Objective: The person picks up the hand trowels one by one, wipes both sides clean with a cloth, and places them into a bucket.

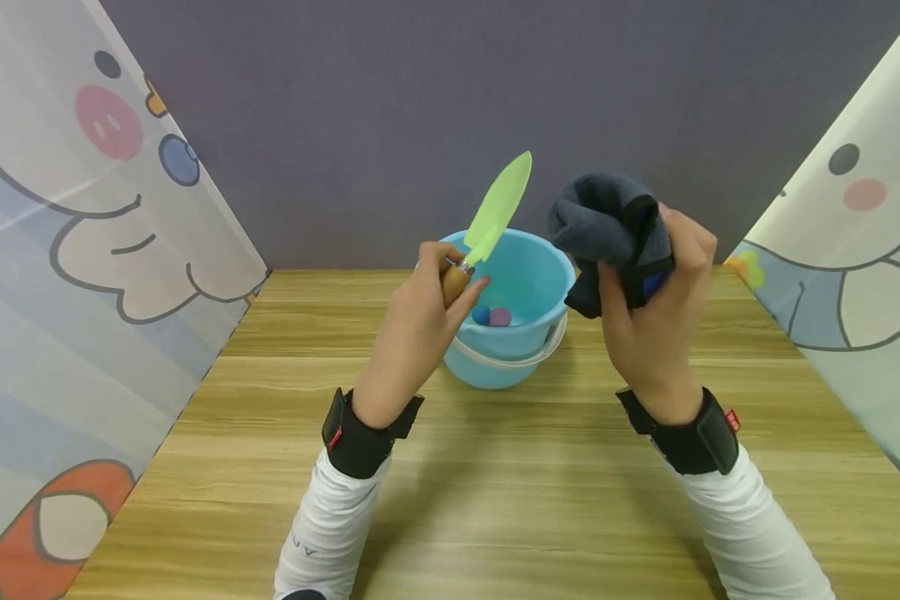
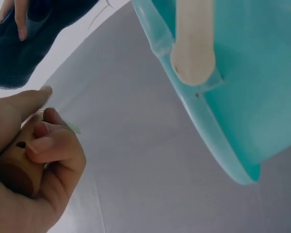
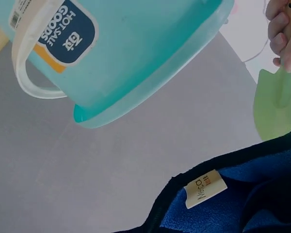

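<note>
My left hand [image 1: 412, 321] grips a garden trowel [image 1: 499, 204] by its wooden handle, the pale green blade pointing up over the blue bucket [image 1: 532, 279]. In the left wrist view, curled fingers wrap the handle [image 2: 17, 167]. Held up by my right hand [image 1: 663, 304], to the bucket's right, is a bunched dark grey-blue fabric piece [image 1: 596, 225]. The right wrist view shows its black edging, bright blue inner side and a small cream label [image 3: 205, 188]. Inside the bucket lie a blue ball [image 1: 481, 314] and a pinkish-purple ball [image 1: 500, 317].
The bucket stands at the back of the wood-grain table [image 1: 495, 500], its white handle [image 1: 510, 362] hanging down in front. Behind rises a grey wall panel [image 1: 420, 108]. Cartoon-printed sheets [image 1: 82, 250] flank the table on both sides.
</note>
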`<state>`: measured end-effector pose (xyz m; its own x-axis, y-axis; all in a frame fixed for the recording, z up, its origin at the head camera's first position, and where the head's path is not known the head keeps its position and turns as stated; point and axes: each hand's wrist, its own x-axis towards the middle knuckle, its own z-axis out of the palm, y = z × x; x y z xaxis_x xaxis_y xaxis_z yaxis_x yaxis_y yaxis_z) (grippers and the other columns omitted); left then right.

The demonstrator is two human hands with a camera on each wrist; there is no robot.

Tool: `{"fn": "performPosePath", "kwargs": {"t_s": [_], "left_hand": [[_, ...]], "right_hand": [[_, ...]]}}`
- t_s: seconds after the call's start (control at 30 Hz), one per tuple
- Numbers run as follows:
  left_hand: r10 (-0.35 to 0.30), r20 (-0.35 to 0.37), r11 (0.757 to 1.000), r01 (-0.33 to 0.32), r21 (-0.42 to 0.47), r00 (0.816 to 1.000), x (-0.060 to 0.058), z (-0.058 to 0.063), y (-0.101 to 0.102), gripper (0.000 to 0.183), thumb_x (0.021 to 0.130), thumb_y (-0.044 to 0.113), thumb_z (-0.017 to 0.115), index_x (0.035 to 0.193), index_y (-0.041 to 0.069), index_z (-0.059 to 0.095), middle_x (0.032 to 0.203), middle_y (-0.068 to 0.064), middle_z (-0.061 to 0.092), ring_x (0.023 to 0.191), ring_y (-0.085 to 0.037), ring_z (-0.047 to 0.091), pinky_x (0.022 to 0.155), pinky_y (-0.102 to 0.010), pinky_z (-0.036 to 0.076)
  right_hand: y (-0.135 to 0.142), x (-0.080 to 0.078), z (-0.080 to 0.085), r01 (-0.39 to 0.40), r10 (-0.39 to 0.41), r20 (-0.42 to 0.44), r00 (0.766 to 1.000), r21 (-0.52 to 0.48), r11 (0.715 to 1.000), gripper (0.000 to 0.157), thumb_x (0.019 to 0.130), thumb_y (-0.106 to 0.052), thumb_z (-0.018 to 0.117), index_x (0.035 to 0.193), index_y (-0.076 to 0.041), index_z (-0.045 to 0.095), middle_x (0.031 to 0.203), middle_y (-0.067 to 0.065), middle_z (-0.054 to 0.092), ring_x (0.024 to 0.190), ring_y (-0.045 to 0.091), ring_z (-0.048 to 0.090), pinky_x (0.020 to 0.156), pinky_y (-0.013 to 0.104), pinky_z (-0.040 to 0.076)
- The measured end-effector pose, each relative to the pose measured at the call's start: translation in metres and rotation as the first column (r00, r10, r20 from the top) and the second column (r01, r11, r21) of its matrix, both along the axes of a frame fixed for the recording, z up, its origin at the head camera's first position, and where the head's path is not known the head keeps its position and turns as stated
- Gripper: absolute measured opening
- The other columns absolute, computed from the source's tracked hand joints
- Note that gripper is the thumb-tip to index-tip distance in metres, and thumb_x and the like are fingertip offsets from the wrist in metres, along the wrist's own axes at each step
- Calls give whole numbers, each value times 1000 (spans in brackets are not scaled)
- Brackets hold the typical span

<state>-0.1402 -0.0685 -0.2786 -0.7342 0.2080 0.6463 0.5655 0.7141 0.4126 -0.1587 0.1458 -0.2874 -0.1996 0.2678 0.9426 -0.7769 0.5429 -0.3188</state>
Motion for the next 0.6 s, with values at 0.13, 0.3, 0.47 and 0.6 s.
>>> {"fn": "performPosePath", "kwargs": {"t_s": [0.13, 0.3, 0.47, 0.6], "left_hand": [[-32, -9, 998, 32, 61, 999, 0, 0, 1, 28, 95, 21, 60, 111, -1, 50, 75, -12, 53, 57, -20, 47, 48, -26, 41], [-36, -67, 998, 40, 57, 997, 1, 0, 1, 25, 98, 20, 54, 107, -3, 56, 71, -8, 43, 60, -19, 39, 52, -28, 34], [-52, -60, 998, 54, 29, 997, 1, 1, 2, 24, 100, 22, 51, 106, -1, 54, 70, -5, 38, 58, -17, 36, 53, -27, 31], [-74, -48, 997, 74, -1, 996, 2, 1, 2, 23, 100, 20, 50, 107, -1, 54, 70, -5, 37, 57, -17, 35, 53, -27, 30]], "right_hand": [[-3, 3, -1, -38, 37, -33, 999, -10, 999, 44, 79, -5, 70, 109, 13, 44, 111, 36, 52, 106, 40, 50, 96, 52, 42], [-7, 7, -3, -99, 97, -72, 993, -14, 995, 43, 78, -7, 70, 107, 11, 45, 107, 35, 52, 101, 42, 52, 94, 50, 43], [-15, 9, -10, -154, 158, -84, 984, 49, 987, 46, 85, -24, 68, 114, 6, 48, 106, 33, 53, 98, 43, 53, 92, 48, 45], [-21, 10, -17, -175, 187, -84, 979, 128, 976, 47, 89, -33, 64, 121, -1, 50, 106, 33, 53, 97, 43, 54, 90, 48, 46]]}}
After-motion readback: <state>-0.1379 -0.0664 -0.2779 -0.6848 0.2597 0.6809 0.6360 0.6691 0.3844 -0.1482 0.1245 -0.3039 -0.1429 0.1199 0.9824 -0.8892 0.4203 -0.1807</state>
